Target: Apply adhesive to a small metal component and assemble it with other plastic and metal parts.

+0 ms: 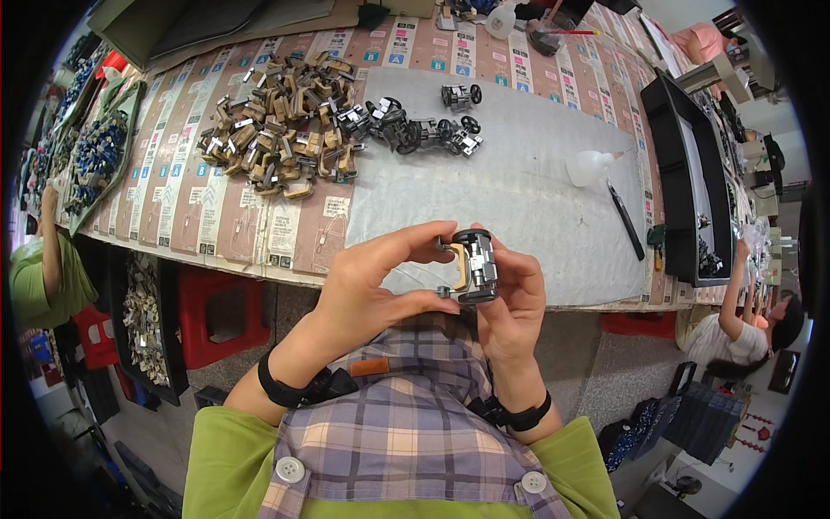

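Both hands meet in front of my body around a small dark wheeled assembly (482,259), which looks like a toy car chassis with black wheels and silvery middle parts. My right hand (516,307) closes on its right side with thumb and fingers. A tan U-shaped piece (460,266) with grey ends sits against its left side. My left hand (367,275) curves round that piece, index fingertip at the upper end and thumb at the lower end. Whether the two parts are joined cannot be seen.
A heap of tan and silver U-shaped pieces (281,130) lies at the far left. Several dark wheeled assemblies (415,130) rest on the grey sheet (527,221). To the right are a white squeeze bottle (590,168), a black pen-like tool (625,222) and a long black tray (672,130).
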